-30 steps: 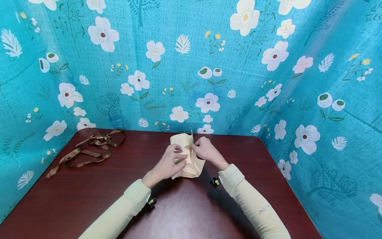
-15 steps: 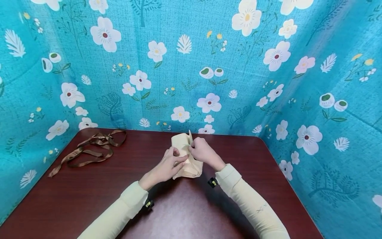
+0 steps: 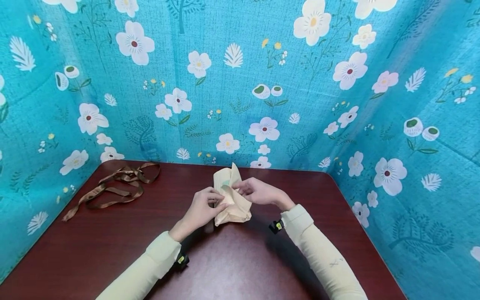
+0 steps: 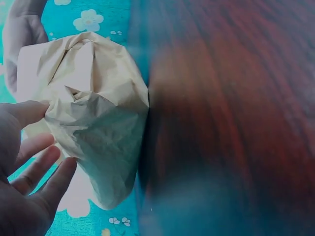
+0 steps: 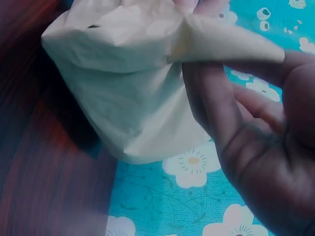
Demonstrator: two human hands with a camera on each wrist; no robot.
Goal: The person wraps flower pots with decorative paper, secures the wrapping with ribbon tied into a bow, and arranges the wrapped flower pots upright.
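Note:
A crumpled beige bundle of wrapping paper point(image 3: 224, 214) stands at the back middle of the table, folded and creased, with a pointed flap rising at its top. A pale green patch point(image 3: 227, 183) shows among its folds; what lies inside is hidden. My left hand point(image 3: 202, 208) pinches the paper's left side between thumb and forefinger; in the left wrist view its other fingers point(image 4: 63, 179) spread along the side. My right hand point(image 3: 262, 191) is at the right side, its fingers behind a loose flap point(image 5: 231, 42) that partly covers them in the right wrist view.
A long brown satin ribbon point(image 3: 112, 193) lies in loose loops at the table's back left. A blue flowered curtain point(image 3: 240, 83) hangs behind and along both sides of the dark red table point(image 3: 93, 250).
My right hand has gone from a closed grip near the flap to loosened fingers behind it, slightly lower. The top flap leans further left. My left hand has shifted a little left and down.

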